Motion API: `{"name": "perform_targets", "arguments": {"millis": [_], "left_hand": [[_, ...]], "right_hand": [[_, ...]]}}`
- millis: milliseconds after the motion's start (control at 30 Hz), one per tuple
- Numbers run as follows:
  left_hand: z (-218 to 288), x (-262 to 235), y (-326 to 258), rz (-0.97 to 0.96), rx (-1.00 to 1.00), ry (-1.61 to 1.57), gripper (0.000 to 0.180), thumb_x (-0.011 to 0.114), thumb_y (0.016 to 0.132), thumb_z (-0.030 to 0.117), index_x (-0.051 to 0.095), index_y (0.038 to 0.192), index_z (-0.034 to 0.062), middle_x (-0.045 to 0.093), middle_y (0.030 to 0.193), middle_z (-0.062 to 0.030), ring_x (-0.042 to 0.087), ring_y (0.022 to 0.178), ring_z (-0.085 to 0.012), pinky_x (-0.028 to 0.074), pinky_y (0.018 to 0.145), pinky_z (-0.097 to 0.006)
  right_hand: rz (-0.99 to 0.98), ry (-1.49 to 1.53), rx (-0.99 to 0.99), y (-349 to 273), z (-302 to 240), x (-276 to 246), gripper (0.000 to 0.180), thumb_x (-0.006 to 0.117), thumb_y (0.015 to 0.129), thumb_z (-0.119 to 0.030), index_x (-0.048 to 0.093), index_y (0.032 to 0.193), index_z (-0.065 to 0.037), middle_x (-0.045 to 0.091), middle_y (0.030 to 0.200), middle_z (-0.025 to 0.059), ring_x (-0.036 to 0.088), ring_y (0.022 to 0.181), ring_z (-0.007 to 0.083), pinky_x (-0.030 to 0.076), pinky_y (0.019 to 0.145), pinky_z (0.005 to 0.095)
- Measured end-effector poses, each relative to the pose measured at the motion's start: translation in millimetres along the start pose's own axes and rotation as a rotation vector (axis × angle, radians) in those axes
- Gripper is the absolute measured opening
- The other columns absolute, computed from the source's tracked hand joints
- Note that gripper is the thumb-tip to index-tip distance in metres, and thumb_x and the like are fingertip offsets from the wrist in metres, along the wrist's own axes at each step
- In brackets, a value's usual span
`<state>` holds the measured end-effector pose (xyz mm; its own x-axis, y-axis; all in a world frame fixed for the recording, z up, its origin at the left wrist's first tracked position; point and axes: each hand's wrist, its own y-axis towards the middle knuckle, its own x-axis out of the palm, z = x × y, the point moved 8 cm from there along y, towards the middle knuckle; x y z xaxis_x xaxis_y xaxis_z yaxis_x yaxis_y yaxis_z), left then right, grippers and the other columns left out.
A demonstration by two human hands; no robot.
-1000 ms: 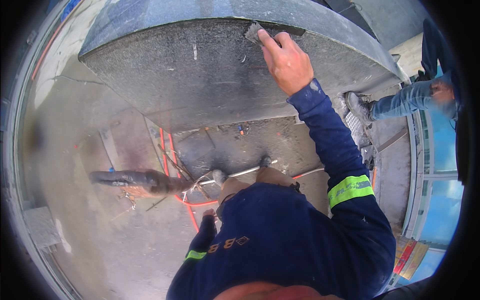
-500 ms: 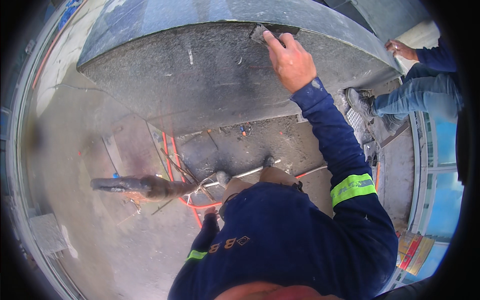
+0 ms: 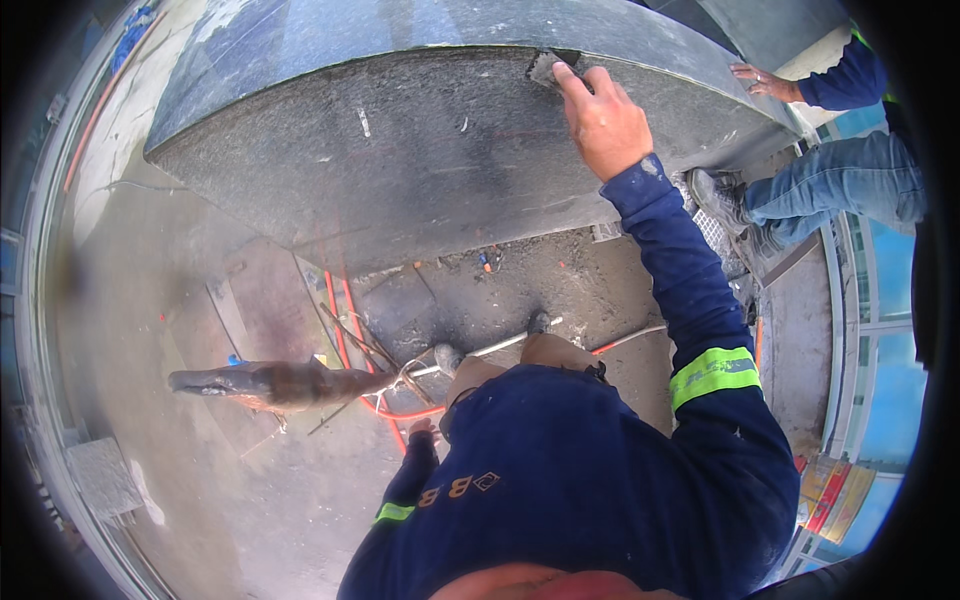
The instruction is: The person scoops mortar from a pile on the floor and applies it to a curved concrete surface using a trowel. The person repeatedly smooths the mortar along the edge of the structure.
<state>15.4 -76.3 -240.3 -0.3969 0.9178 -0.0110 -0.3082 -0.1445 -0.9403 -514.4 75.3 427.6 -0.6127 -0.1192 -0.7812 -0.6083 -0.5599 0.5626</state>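
My right hand [image 3: 610, 125] is closed on a small flat scraper [image 3: 546, 69], its jagged grey end set against the upper edge of the stone block [image 3: 400, 160]. A dark strip shows along that edge beside the tool. The block's front face is rough dark grey with a few pale marks, and its top is smoother and bluish. Low beside my body hangs my left hand [image 3: 424, 428], partly hidden by my sleeve. Its visible fingers look loosely stretched, with nothing seen in them.
At the right a co-worker's hand [image 3: 765, 82] lies on the block's edge, with a jeans leg [image 3: 840, 185] and shoe below. Orange hose [image 3: 345, 310], a white pipe [image 3: 495, 347] and sticks cross the floor near my feet. A tapered brown, trunk-like thing [image 3: 290, 385] stands left.
My right hand and the scraper have shifted slightly right along the block's edge. The co-worker's hand has moved left and farther up onto the block. My left hand stays low.
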Motion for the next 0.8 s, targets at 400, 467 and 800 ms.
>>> {"name": "perform_targets", "arguments": {"millis": [400,467,800], "left_hand": [[4,2,6,-0.003,0.193,0.351,0.025,0.053,0.09,0.028,0.062,0.103,0.009,0.067,0.097,-0.0147,0.066,0.084,-0.0313,0.052,0.068,-0.044],[6,3,9,0.01,0.247,0.448,0.024,0.053,0.09,0.029,0.062,0.102,0.0097,0.067,0.097,-0.0145,0.066,0.086,-0.0315,0.052,0.07,-0.044],[17,0,8,0.089,0.578,0.952,0.023,0.055,0.089,0.031,0.066,0.099,0.0132,0.07,0.097,-0.0135,0.066,0.094,-0.0323,0.052,0.079,-0.046]], "right_hand": [[-0.056,-0.114,0.098,-22,60,4,0.05,0.059,0.085,-0.005,0.054,0.133,-0.016,0.056,0.102,0.01,0.066,0.088,0.0302,0.059,0.07,0.0395],[-0.087,-0.142,0.131,-29,78,6,0.049,0.058,0.086,-0.005,0.053,0.133,-0.016,0.056,0.102,0.01,0.066,0.087,0.0305,0.059,0.07,0.04],[0.304,0.658,0.529,-75,50,20,0.038,0.077,0.08,-0.012,0.066,0.116,-0.002,0.067,0.098,0.0151,0.067,0.08,0.0223,0.056,0.07,0.0345]]}}
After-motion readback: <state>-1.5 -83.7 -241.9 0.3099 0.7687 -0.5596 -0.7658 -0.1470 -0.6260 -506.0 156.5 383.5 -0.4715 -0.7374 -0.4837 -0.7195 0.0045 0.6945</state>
